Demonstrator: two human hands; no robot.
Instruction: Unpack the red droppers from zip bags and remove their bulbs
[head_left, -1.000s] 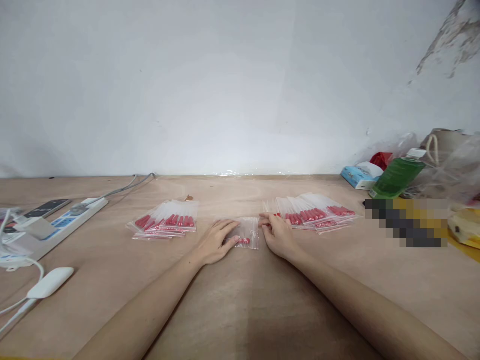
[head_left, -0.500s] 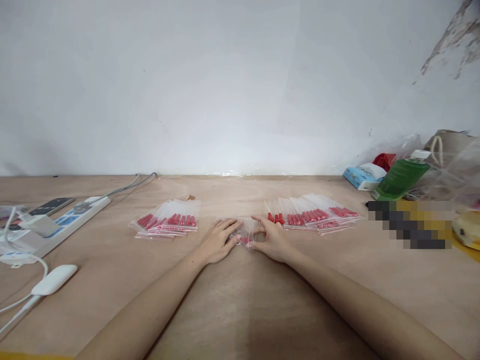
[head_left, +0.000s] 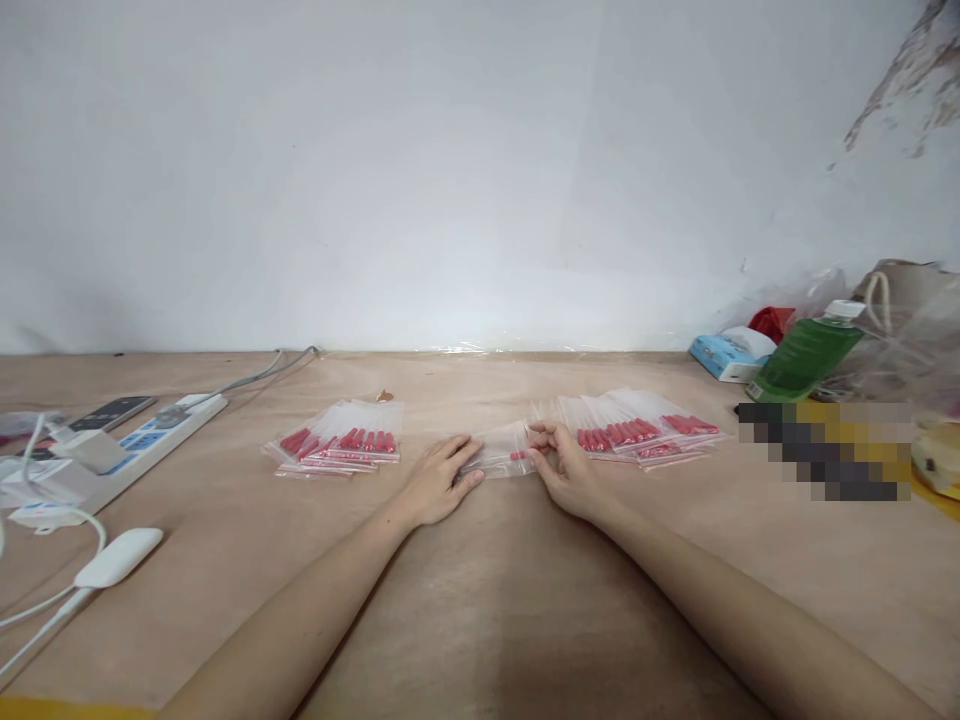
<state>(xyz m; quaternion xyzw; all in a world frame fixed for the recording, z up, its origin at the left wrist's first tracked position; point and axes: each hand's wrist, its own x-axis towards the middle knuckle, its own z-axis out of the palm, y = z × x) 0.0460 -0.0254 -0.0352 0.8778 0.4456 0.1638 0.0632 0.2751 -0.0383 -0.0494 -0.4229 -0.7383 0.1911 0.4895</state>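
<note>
A small clear zip bag [head_left: 502,455] with red pieces inside lies on the brown table between my hands. My left hand [head_left: 439,480] rests flat beside its left edge, fingers stretched and touching it. My right hand [head_left: 566,465] pinches the bag's right end, where the red pieces sit. A stack of similar filled bags [head_left: 337,442] lies to the left. A longer fanned row of such bags [head_left: 637,430] lies to the right, just beyond my right hand.
A white power strip [head_left: 112,450] with plugs and cables, a phone [head_left: 105,412] and a white charger [head_left: 120,556] sit at the left. A green bottle [head_left: 802,355], a blue tissue pack [head_left: 724,355] and plastic bags [head_left: 900,330] stand at the right by the wall.
The single bag went from lying flat to being bunched between both hands, and now lies stretched out again with my right hand pinching its right end. My left hand has barely moved.
</note>
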